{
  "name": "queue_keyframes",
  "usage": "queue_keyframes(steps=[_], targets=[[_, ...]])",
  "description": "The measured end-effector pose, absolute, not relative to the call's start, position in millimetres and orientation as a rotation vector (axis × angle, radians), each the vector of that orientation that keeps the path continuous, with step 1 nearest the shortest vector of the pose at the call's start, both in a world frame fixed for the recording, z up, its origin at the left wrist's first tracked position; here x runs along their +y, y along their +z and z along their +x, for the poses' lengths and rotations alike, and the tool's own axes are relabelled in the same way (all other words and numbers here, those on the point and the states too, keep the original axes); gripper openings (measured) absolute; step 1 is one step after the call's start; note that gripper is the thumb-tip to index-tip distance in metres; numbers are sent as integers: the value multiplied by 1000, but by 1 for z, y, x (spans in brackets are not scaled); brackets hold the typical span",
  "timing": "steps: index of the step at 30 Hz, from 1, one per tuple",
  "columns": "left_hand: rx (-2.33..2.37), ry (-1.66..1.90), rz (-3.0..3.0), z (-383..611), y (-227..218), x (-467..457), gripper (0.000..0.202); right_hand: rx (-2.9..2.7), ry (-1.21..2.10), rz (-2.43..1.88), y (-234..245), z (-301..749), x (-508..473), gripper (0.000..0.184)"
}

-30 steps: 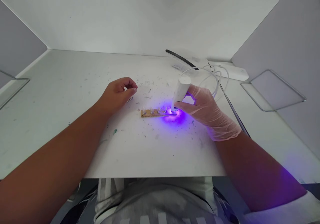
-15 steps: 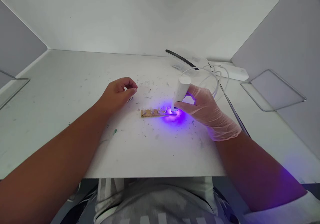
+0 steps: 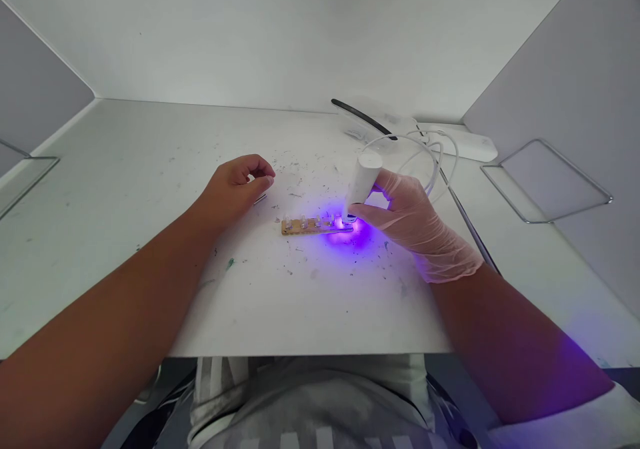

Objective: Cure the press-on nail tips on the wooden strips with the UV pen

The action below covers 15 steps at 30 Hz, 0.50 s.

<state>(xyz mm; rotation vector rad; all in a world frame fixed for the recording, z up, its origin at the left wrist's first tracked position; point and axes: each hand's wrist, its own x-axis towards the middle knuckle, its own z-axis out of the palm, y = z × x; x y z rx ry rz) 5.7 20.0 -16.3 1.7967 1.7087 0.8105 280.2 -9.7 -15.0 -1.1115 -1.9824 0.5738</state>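
Right fingers hold lit lamp; white case, marking illegible.

The left hand curls loosely while the gloved right hand grips firmly.

A partitioned work booth, workshop-like in its fittings.
A white panel closes the tabletop at twelve o'clock, with grey partitions at ten and two and a wire frame at three. Flecks and smudges dot the white surface; a thin-gloved right hand grips a violet-glowing lamp near the centre. The exact trade is unclear.
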Motion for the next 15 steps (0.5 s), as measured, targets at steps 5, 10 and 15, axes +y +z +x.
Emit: queue_keyframes(steps=[5,10,15], targets=[[1709,819,1797,6,-16,20,11,-1967,577,-1124,-15,280,-11,5],[1709,816,1798,6,-16,20,10,-1972,582,-1123,-15,280,-10,4],[1705,818,1775,8,-14,18,10,-1980,562,-1119,-16,281,-8,4]])
